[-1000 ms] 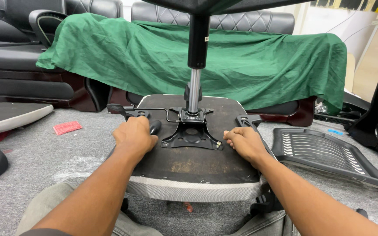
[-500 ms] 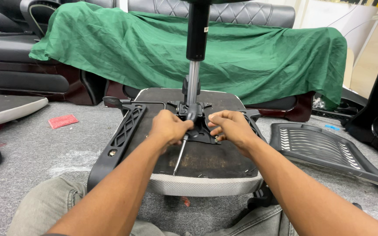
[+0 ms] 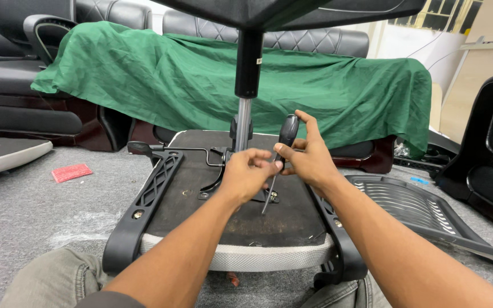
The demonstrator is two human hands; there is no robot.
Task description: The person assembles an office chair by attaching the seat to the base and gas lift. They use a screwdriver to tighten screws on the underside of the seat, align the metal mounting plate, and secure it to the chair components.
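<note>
**Both hands on a screwdriver over an upturned chair seat**

Head view: An office chair seat (image 3: 223,228) lies upside down on the grey floor (image 3: 41,211), just in front of the person's knees, with its metal mechanism plate and gas column (image 3: 243,122) standing upright from the middle. Black armrest brackets run along the left and right edges of the seat.

The right hand (image 3: 309,157) is closed around the black handle of a screwdriver (image 3: 278,162), thumb and fingers wrapped on it, with the index finger stretched upward. The screwdriver is tilted, handle up and to the right, and its thin shaft slopes down to the left, with the tip at or just above the seat's underside near the mechanism plate. The left hand (image 3: 246,174) is curled loosely, its fingertips pinching the shaft just below the handle. The two hands are touching or nearly so.

Behind the seat, a green cloth (image 3: 161,74) covers a sofa. A mesh backrest (image 3: 412,205) lies on the floor to the right. A small red packet (image 3: 71,171) lies on the floor to the left.
</note>
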